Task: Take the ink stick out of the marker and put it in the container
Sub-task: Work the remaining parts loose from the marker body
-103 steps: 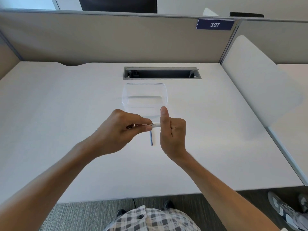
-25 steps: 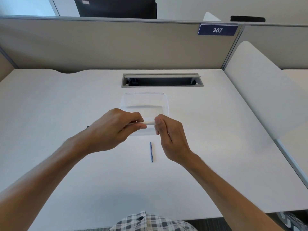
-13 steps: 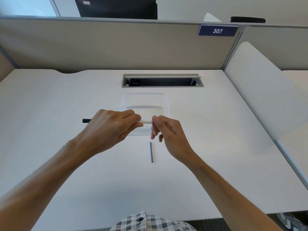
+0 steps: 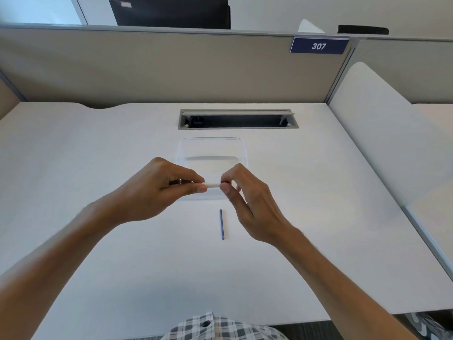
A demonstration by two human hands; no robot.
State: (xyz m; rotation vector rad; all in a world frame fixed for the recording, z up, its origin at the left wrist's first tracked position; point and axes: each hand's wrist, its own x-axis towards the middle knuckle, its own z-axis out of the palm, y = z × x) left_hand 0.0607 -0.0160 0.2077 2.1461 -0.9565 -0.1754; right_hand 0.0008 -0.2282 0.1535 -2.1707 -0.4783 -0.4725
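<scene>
While my left hand [image 4: 157, 192] curled shut around the marker [image 4: 212, 184], thumb and forefinger pressed on its white barrel, my right hand [image 4: 247, 204] pinched the barrel's other end between thumb and fingertips [image 4: 225, 189], the remaining fingers loosely bent. Both hands hovered above the near edge of the clear container [image 4: 212, 153]. A thin blue ink stick [image 4: 221, 224] lay on the white desk [image 4: 98, 155], just short of the container, untouched.
</scene>
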